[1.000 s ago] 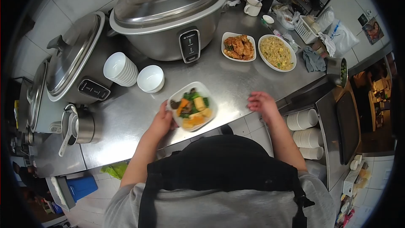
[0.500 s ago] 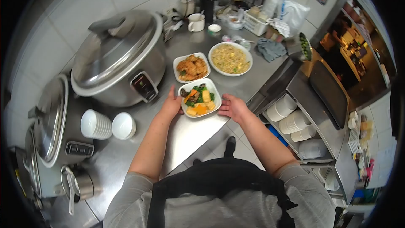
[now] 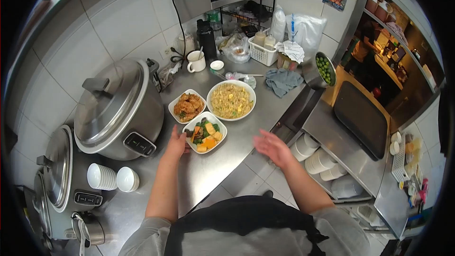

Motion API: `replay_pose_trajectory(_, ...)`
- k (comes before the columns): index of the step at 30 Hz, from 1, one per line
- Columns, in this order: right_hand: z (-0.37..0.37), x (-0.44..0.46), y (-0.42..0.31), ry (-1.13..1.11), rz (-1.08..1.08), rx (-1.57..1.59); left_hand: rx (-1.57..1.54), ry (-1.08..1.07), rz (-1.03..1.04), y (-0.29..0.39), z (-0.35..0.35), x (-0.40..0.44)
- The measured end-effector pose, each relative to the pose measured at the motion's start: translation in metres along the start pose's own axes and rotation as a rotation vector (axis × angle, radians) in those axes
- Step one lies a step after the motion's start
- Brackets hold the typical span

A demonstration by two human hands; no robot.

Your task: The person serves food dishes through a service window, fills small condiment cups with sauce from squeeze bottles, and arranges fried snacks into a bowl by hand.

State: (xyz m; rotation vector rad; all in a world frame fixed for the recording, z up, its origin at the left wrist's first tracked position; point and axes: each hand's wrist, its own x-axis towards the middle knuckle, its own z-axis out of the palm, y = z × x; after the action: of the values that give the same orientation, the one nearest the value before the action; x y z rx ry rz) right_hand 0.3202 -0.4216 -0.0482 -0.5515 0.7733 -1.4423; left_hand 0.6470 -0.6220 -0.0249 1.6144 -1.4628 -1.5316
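A white square bowl of tofu and vegetables rests on the steel counter. At its left side is my left hand, fingers extended beside the rim; whether they touch it I cannot tell. My right hand is off to the bowl's right, clear of it, fingers spread and slightly blurred, holding nothing. Just behind stand a smaller white bowl of browned fried pieces and a round white bowl of fried rice, close together with the first.
Large rice cookers line the left, near stacked white bowls. A grey cloth and a pot of green fruit sit at the back right. A black tray lies on the right cabinet. A person stands beyond the opening.
My right hand has let go of the vegetable bowl and moved away to the right. The left hand stays by the rim. The camera view has tilted up, showing more of the back wall.
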Motion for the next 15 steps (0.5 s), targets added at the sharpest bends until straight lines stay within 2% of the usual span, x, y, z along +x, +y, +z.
replay_pose_trajectory(1,-0.019,-0.030,-0.005,-0.051,0.019,-0.039,0.154,0.177,0.140,0.005,0.003,-0.001)
replay_pose_trajectory(2,-0.052,-0.056,-0.002,0.007,0.083,-0.064,0.156,0.192,0.137,0.009,0.007,0.003)
replay_pose_trajectory(3,-0.089,-0.081,0.004,0.062,0.149,-0.092,0.377,0.373,0.388,0.013,0.011,0.011)
replay_pose_trajectory(4,-0.127,-0.104,0.014,0.228,0.257,-0.155,0.603,0.551,0.636,0.020,0.016,0.017)
replay_pose_trajectory(5,-0.170,-0.129,0.038,0.386,0.331,-0.295,0.554,0.592,0.782,0.048,0.034,0.007)
replay_pose_trajectory(6,-0.204,-0.150,0.062,0.588,0.470,-0.422,0.515,0.491,0.752,0.073,0.048,0.006)
replay_pose_trajectory(7,-0.230,-0.172,0.082,0.679,0.575,-0.517,0.472,0.390,0.724,0.097,0.062,0.009)
replay_pose_trajectory(9,-0.262,-0.199,0.106,0.715,0.693,-0.609,0.501,0.268,0.570,0.139,0.096,0.022)
replay_pose_trajectory(11,-0.274,-0.221,0.113,0.720,0.730,-0.605,0.447,0.237,0.653,0.159,0.123,0.064)
replay_pose_trajectory(14,-0.280,-0.242,0.102,0.740,0.745,-0.583,0.452,0.161,0.563,0.176,0.147,0.130)
replay_pose_trajectory(15,-0.280,-0.247,0.096,0.750,0.747,-0.574,0.569,0.181,0.525,0.177,0.151,0.156)
